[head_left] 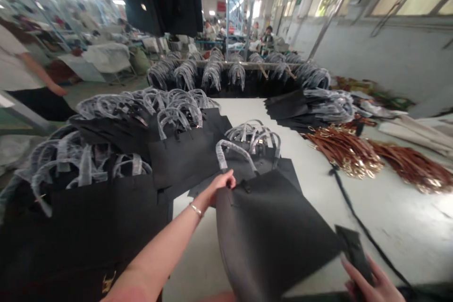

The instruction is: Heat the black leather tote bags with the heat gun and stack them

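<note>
A dark grey tote bag [269, 236] lies flat on the white table [389, 226] in front of me, its wrapped handles pointing away. My left hand [220, 184] pinches the bag's top edge at the near left corner, fingers closed on it; a thin bracelet sits on that wrist. My right hand [371, 285] is at the bottom right edge, fingers curled around a small flat black piece [354, 252] that touches the bag's right corner. A second bag [255, 151] with plastic-wrapped handles lies just beyond the first.
Stacks of black bags with wrapped handles [116, 118] fill the left and far side of the table. Brown straps with gold clasps [347, 148] lie in heaps on the right, and a black strap [357, 219] trails across the table. A person in a white top [21, 66] stands at far left.
</note>
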`<state>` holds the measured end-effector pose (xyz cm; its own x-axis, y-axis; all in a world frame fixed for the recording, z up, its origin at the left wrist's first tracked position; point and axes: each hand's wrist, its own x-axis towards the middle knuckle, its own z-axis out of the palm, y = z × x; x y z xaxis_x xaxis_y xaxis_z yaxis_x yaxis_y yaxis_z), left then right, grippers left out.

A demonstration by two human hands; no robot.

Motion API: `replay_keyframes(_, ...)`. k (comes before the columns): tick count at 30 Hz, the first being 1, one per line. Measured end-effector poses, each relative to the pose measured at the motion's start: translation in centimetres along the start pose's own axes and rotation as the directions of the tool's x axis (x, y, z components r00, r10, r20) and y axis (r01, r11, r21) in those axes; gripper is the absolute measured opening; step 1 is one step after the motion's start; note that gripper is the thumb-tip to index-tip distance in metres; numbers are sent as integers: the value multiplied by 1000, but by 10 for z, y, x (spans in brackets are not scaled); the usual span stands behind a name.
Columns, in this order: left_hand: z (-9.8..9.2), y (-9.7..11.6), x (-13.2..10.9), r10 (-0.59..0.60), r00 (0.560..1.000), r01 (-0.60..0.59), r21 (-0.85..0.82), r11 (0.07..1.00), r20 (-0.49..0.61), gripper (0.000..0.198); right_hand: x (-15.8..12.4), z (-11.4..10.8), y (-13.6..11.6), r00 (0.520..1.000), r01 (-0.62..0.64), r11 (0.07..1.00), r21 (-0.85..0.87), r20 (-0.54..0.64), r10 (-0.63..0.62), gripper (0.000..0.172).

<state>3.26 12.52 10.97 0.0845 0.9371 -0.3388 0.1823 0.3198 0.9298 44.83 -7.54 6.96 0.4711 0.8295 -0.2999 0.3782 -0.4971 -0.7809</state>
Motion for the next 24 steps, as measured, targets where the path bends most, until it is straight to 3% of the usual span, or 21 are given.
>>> replay_keyframes(2,-18,-21,10,-59,984,68,52,996,-167,38,-16,13,-9,994,-110,994,23,9,110,94)
replay_keyframes(4,-27,-41,12,-58,937,94,89,992,-345,26,-30,31,-24,989,-118,993,31,96,114,91)
replay_keyframes(6,-25,-62,3,50,886,42,188,981,-461,31,-41,54,-42,975,-101,994,33,201,93,88)
replay_keyframes(7,-19,-74,-7,153,876,-15,292,956,-457,33,-44,67,-50,964,-93,995,25,254,84,86)
replay_keyframes(8,-11,-87,-18,276,873,-89,425,901,-402,33,-48,81,-58,951,-83,996,11,301,76,84)
replay_keyframes(10,8,-116,-44,460,880,-274,660,700,-122,26,-51,111,-73,917,-48,998,-34,394,58,81)
replay_keyframes(12,25,-145,-67,485,866,-401,743,535,119,29,-51,140,-86,880,3,998,-66,474,29,78)
replay_keyframes(13,31,-159,-77,479,858,-434,764,478,189,32,-49,154,-92,864,28,997,-72,504,12,76)
replay_keyframes(18,30,-201,-110,478,820,-505,791,345,315,37,-36,196,-117,840,36,997,-75,542,10,69)
replay_keyframes(24,15,-213,-135,517,771,-572,760,307,372,35,-45,192,-110,812,-25,997,-77,580,65,65)
